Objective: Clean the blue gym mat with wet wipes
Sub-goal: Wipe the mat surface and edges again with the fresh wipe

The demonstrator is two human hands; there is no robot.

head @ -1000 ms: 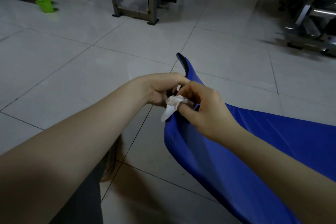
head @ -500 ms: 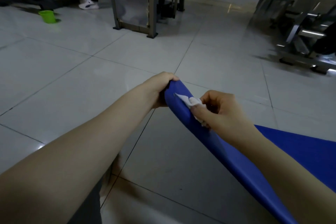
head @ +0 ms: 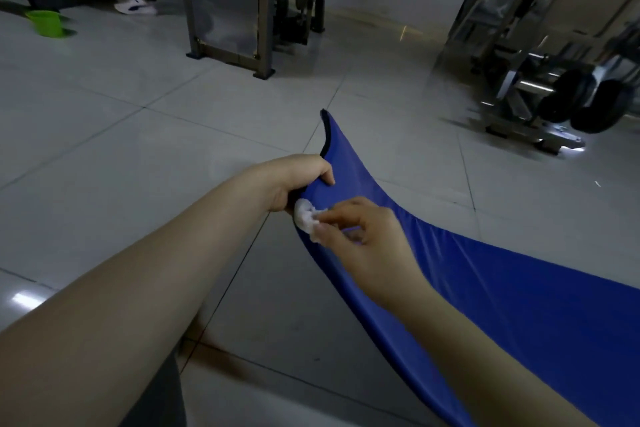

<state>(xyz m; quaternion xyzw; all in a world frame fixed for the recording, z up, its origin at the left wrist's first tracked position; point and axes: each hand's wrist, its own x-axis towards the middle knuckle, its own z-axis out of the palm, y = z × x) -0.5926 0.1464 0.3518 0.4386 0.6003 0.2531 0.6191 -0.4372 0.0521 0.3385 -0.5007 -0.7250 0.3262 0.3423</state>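
Note:
The blue gym mat [head: 512,288] stretches from the lower right toward the centre, its near end lifted off the tiled floor and curling up to a dark-edged corner. My left hand [head: 298,180] grips that raised left edge, thumb on the blue face. My right hand [head: 363,239] pinches a crumpled white wet wipe [head: 306,218] and presses it against the mat's edge just below my left hand. Both forearms reach in from the bottom of the view.
Pale floor tiles [head: 138,156] surround the mat. A metal-framed machine [head: 235,10] stands at the back centre, gym equipment with dark weight plates [head: 575,100] at the right. A green cup [head: 45,22] and a person's white shoe [head: 133,5] are at the far left.
The mat's end has unrolled upward again, showing its dark corner above my left hand. My right hand slid the wipe left and down to the edge beside my left hand.

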